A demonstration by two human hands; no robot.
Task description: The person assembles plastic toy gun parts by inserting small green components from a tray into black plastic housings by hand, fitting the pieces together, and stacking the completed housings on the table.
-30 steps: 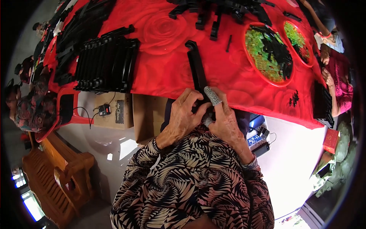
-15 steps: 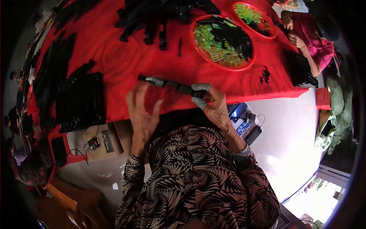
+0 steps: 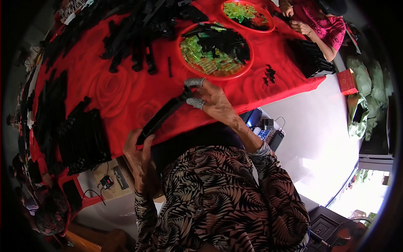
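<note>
We log a two-handed handling step: black strip (image 3: 163,116) aslant mid-frame over the red tabletop (image 3: 113,86), left hand (image 3: 137,157) fingers gripping its lower end, right hand (image 3: 220,105) pinching its upper. Next move, we judge, needs both ends steady.

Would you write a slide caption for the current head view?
Left hand and right hand hold a long black part over a red tablecloth, near a bowl with green pieces.

Floor (image 3: 323,126) glaring white, right | left side dim | rim black
</note>
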